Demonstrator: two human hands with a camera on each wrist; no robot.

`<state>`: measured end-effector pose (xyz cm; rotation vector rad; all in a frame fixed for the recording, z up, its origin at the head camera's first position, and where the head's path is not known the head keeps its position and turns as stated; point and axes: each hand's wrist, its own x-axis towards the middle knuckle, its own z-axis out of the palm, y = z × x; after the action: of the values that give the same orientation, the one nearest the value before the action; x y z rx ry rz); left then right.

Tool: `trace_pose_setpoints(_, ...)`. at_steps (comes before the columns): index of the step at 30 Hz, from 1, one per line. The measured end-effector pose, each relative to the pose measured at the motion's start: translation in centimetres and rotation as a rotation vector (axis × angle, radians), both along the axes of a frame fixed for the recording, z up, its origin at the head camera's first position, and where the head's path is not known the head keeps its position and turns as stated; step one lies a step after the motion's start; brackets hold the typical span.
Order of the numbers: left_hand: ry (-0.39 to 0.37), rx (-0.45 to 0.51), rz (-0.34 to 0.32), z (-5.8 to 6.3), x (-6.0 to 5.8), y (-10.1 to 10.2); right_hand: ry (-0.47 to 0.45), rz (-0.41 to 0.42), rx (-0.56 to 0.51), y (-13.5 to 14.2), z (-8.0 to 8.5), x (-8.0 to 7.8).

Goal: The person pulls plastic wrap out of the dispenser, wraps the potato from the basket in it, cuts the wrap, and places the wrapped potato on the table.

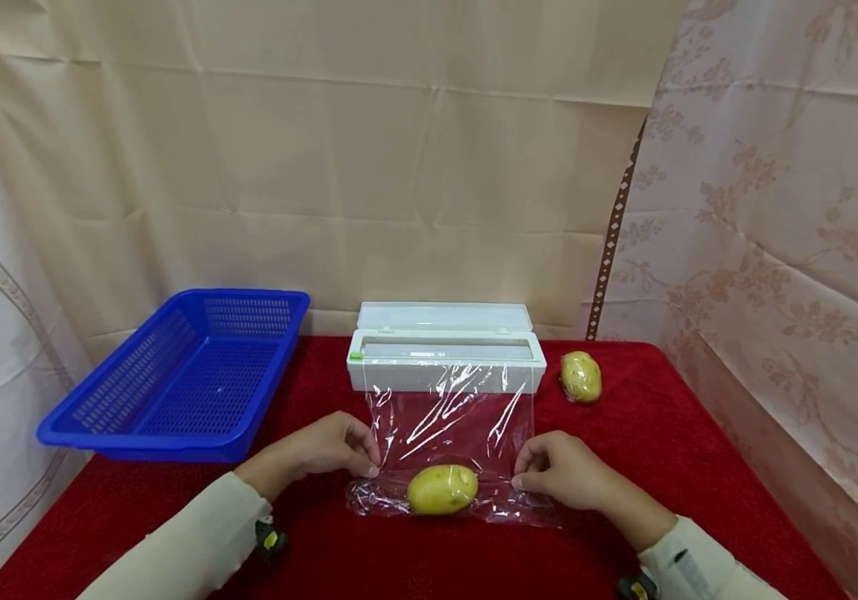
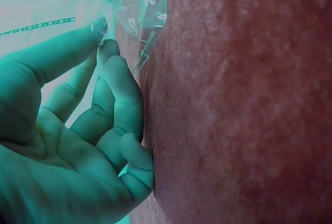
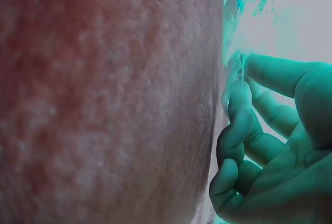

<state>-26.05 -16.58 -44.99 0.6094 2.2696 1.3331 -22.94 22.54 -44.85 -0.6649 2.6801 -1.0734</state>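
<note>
A yellow potato (image 1: 442, 489) lies on the near end of a sheet of clear plastic wrap (image 1: 447, 425). The sheet runs back to a white wrap dispenser (image 1: 446, 377), whose lid stands up. At the sheet's left edge my left hand (image 1: 327, 446) pinches the film between thumb and fingertips; in the left wrist view crinkled film (image 2: 140, 11) rises from those fingertips. My right hand (image 1: 567, 471) pinches the right edge the same way, with film (image 3: 236, 68) between thumb and forefinger in the right wrist view. Bunched film lies on either side of the potato.
A blue plastic basket (image 1: 249, 392) stands at the left of the red cloth-covered table (image 1: 414, 558). Right of the dispenser sits another potato (image 1: 581, 377), wrapped in film. Behind the table hangs a beige curtain (image 1: 324, 167), with a patterned one (image 1: 796, 208) along the right side.
</note>
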Motion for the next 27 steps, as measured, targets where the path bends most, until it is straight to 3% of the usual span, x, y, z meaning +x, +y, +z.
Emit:
trace_pose_setpoints(13,-0.061,-0.004,-0.029,0.5,0.2,-0.6,-0.084,0.111,-0.133,0.8,0.1,-0.1)
trace_pose_setpoints(21,-0.079,0.024,-0.033,0.6,0.4,-0.9,-0.138,0.117,-0.167,1.0,-0.1,-0.1)
trace_pose_setpoints(27,-0.061,0.026,-0.063,0.9,1.1,-0.6,-0.136,0.11,-0.134,1.0,0.0,0.3)
